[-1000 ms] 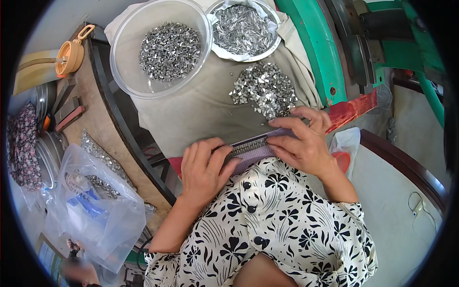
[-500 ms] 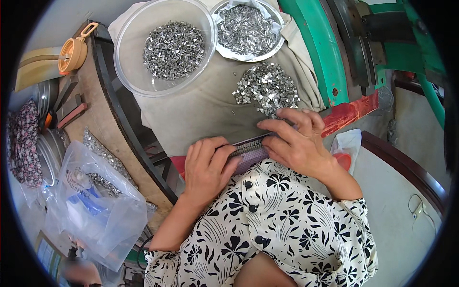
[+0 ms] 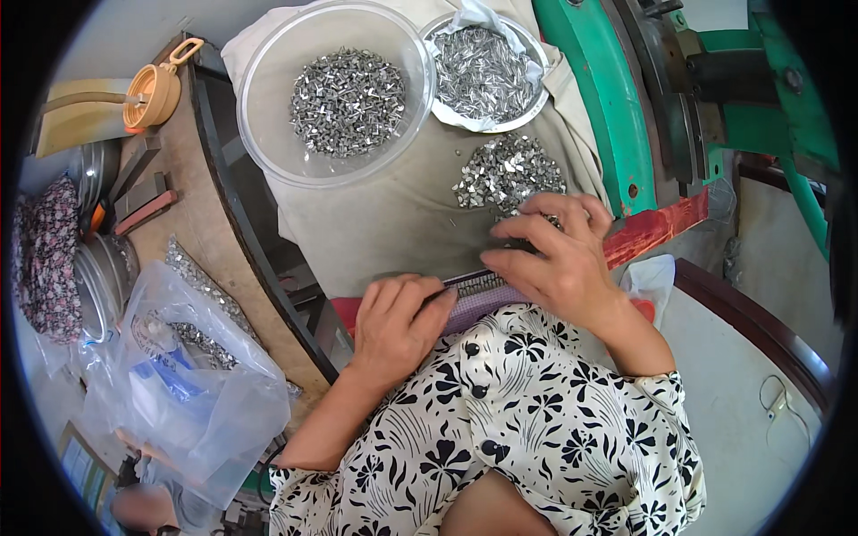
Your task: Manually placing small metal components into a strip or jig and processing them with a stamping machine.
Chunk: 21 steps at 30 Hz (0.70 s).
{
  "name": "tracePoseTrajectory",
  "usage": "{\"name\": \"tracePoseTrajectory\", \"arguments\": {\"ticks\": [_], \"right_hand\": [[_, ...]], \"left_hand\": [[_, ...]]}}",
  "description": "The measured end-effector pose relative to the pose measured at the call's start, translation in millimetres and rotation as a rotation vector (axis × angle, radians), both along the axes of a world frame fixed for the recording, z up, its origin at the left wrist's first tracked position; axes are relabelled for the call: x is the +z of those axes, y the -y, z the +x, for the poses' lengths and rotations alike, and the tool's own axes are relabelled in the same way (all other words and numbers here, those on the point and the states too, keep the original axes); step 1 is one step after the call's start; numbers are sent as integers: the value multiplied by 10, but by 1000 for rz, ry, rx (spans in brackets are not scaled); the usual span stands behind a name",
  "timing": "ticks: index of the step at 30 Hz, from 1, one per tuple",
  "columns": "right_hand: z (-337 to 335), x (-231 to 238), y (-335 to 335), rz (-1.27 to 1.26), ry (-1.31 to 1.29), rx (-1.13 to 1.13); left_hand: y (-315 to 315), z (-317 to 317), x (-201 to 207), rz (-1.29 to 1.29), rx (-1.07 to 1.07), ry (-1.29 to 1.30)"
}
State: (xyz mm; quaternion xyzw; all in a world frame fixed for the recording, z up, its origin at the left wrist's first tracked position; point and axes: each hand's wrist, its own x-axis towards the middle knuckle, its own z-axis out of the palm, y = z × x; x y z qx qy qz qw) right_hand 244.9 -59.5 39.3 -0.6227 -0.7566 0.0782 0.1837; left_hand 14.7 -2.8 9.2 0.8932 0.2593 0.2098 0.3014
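Note:
A narrow dark rail [image 3: 479, 284], lined with a row of small metal pieces, lies along the near edge of the cloth-covered work surface, in front of my body. My left hand [image 3: 390, 323] is closed round its left end, with the thumb on the near side. Over the right end hovers my right hand [image 3: 565, 263], its curved fingers apart; whether a tiny piece sits at the fingertips is too small to tell. Just beyond it a loose heap of small shiny metal pieces [image 3: 508, 170] is partly hidden by the fingers. Purple checked cloth [image 3: 469, 308] shows under the rail.
A clear plastic bowl [image 3: 252, 134] of small metal pieces stands at the far left, beside a paper-lined metal bowl [image 3: 537, 100] of thin metal pins. A green machine frame [image 3: 594, 89] borders the right. Plastic bags [image 3: 214, 393] and a wooden bench [image 3: 192, 205] lie left.
The view has shifted slightly, so the bowls and heap appear lower and farther right. My right hand's fingertips have lifted off the rail toward the heap; my left hand stays at the rail.

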Motion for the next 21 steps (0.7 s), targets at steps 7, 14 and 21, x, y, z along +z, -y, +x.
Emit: {"name": "tracePoseTrajectory", "arguments": {"ticks": [7,14,21], "right_hand": [[-99,-229,-447,49,-31,63],[-189,-286,-495,103,-58,-30],[59,-38,-711,435,83,-242]], "left_hand": [[-25,46,36,22,-24,-48],[-69,-85,26,-118,64,-54],[-65,-152,-9,-124,100,3]]}}
